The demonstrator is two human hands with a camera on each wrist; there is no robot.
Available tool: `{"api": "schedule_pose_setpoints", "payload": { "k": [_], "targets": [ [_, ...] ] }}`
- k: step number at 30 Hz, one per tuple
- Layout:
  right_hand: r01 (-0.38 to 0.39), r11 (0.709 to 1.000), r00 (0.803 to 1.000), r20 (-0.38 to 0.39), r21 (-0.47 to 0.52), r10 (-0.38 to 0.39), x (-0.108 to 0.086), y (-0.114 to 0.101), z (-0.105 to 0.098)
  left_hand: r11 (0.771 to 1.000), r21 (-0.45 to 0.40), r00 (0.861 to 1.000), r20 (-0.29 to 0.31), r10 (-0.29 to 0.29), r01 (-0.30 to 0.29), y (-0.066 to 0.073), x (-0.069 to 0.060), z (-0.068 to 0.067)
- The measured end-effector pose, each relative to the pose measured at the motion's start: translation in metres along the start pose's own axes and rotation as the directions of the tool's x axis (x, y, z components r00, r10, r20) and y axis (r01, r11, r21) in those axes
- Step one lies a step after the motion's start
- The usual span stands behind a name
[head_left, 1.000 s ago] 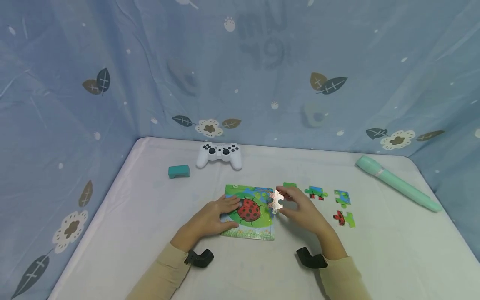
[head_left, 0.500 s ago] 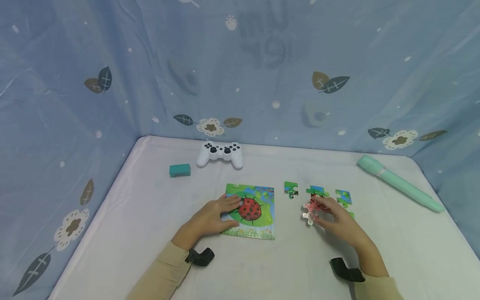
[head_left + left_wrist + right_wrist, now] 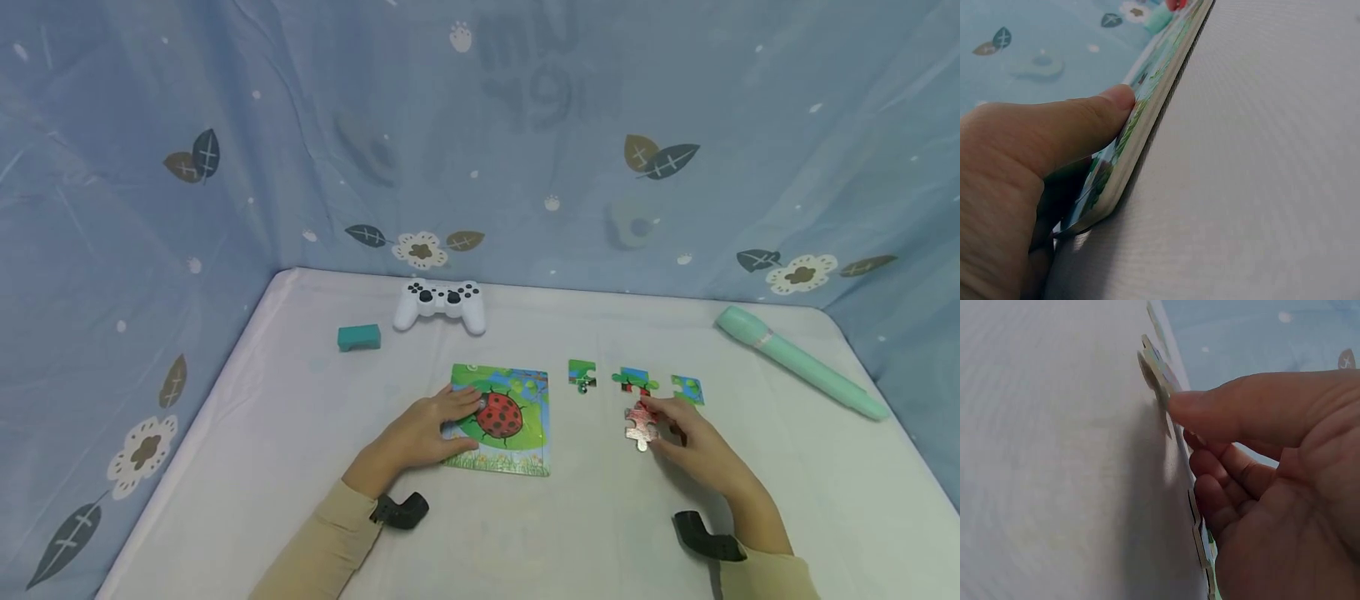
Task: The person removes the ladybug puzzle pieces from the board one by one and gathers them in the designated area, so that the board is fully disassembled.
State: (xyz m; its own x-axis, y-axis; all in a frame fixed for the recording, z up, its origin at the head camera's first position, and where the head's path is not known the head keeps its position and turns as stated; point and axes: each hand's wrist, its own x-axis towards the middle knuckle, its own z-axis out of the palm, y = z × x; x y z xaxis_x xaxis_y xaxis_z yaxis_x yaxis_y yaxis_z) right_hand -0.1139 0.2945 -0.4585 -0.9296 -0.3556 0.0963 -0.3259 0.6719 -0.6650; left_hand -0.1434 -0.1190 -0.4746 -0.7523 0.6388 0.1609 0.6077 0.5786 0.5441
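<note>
A ladybug picture board [image 3: 517, 462] lies flat at the middle of the table. My left hand [image 3: 429, 429] rests on its left side, fingers spread. In the left wrist view the thumb of my left hand [image 3: 1054, 128] presses the face of the board [image 3: 1147, 119] near its thick edge. To the right, my right hand [image 3: 697, 437] pinches a shiny jigsaw piece [image 3: 641, 425] between thumb and fingertips. The right wrist view shows this piece [image 3: 1157, 365] tilted just off the cloth, beyond the thumb of my right hand [image 3: 1272, 412].
Jigsaw pieces lie behind the right hand: a green one [image 3: 582, 373], a blue-and-red one [image 3: 634, 380] and a blue-green one [image 3: 688, 389]. A white game controller [image 3: 440, 306], a teal block [image 3: 359, 337] and a mint-green stick-like object [image 3: 802, 362] lie further back. Blue patterned cloth [image 3: 525, 167] walls the table.
My right hand has moved away from the board to the right, carrying the jigsaw piece to a spot in front of the loose pieces. The left hand has stayed on the board.
</note>
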Motion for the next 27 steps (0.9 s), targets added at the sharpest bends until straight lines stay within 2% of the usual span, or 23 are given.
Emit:
{"api": "schedule_pose_setpoints", "payload": {
  "k": [15, 23, 27],
  "targets": [
    [0.060, 0.992, 0.997, -0.049, -0.110, -0.066, 0.0021, 0.0000, 0.0048, 1.000, 0.000, 1.000, -0.004, 0.002, -0.003, -0.0003, 0.0006, -0.0001],
    [-0.054, 0.997, 0.997, -0.055, -0.047, 0.051, -0.0001, -0.0052, -0.0014, 1.000, 0.000, 1.000, 0.000, -0.011, 0.011, 0.0001, 0.0006, 0.0005],
    [-0.053, 0.998, 0.996, -0.078, -0.036, 0.050, 0.0000, -0.0060, -0.0005, 1.000, 0.017, 1.000, -0.010, 0.004, -0.003, -0.0015, 0.0006, 0.0016]
  ]
}}
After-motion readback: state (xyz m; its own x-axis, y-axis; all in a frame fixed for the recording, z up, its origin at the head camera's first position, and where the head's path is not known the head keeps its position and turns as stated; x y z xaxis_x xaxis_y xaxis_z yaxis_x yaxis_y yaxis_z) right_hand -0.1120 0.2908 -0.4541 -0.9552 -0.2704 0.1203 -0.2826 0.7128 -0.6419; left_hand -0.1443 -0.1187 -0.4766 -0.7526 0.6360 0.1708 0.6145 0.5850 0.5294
